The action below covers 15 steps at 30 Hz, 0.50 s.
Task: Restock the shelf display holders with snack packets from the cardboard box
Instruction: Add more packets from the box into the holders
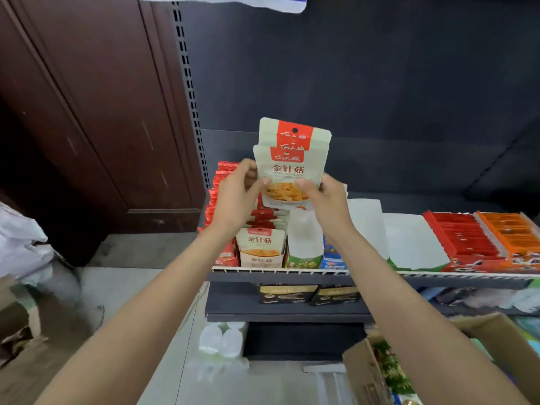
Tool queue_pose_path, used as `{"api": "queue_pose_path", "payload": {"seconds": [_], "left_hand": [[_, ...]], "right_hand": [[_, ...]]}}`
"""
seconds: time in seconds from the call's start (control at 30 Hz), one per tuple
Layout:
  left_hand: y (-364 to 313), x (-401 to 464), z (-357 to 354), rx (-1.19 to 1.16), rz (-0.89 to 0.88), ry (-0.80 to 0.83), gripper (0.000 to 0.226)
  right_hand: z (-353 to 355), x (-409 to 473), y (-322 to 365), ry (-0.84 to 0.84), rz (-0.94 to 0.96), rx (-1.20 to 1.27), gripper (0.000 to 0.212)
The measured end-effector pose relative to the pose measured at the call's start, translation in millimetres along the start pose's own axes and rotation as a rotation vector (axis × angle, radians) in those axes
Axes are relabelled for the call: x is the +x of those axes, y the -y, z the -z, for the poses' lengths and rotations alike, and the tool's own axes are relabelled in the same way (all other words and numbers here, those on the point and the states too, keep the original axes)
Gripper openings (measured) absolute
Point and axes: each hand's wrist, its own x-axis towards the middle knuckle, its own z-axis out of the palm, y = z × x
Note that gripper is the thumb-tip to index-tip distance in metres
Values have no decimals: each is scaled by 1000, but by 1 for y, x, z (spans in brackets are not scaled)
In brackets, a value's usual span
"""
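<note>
A fanned stack of pale green and red snack packets (292, 159) is held up above the shelf, upright, printed side toward me. My left hand (238, 194) grips its left edge and my right hand (324, 200) grips its right edge, thumbs on the front. Directly below stands a cardboard display holder (261, 260) with the same packets (260, 242) in a row. The open cardboard box (368, 372) sits at the bottom right, with green-patterned packets inside.
The shelf rail (292, 271) runs left to right. Red packets (217, 188) stand left of the holder. A white holder (304, 238), white packaging (409, 241), red (464, 238) and orange (511, 232) trays lie to the right. Dark boxes (287, 293) sit on the lower shelf.
</note>
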Motion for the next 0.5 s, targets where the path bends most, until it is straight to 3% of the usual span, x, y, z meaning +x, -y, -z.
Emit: {"api": "queue_pose_path", "payload": {"seconds": [0.17,0.5], "left_hand": [[19,12,17,14,15,-26,13],[47,16,31,152,84,162,26]], "right_hand": [[-24,12,-4,45,-7,5,17],[-37,18,-31,119,-140,-39,24]]}}
